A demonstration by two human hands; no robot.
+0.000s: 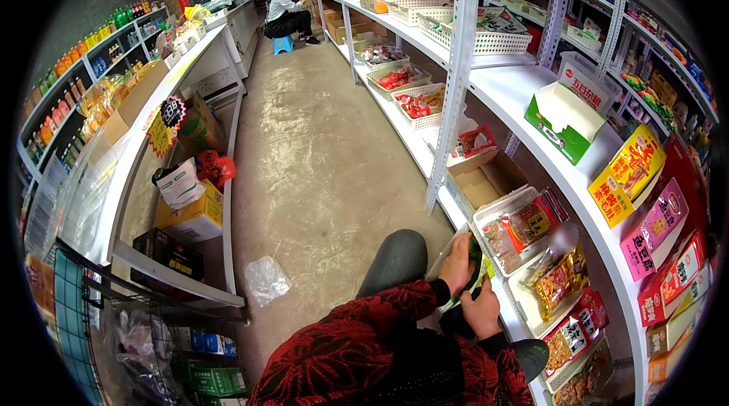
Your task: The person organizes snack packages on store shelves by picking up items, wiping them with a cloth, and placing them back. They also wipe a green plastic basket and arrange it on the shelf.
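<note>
Low beside the shelf, my left hand [457, 265] grips a green-and-yellow packet [474, 261] along with the edge of a pale, flat piece [443, 255]. Just below it, my right hand [482, 310] is bent near the packet's lower edge, its thumb and forefinger pointing up. A dark, cloth-like thing [454, 322] lies against the right fingers; whether they grip it is unclear. Closest to the hands is a white plastic basket [484, 218] of bagged snacks. Another white basket [518, 309] with a gold snack bag [561, 283] sits nearer my body.
An open cardboard box [487, 178] and a perforated metal post [453, 87] stand beyond the hands. The upper shelf [512, 93] overhangs the baskets. A clear plastic bag [266, 281] lies on the floor. Farther down the aisle, a person [285, 7] sits on a blue stool [283, 44].
</note>
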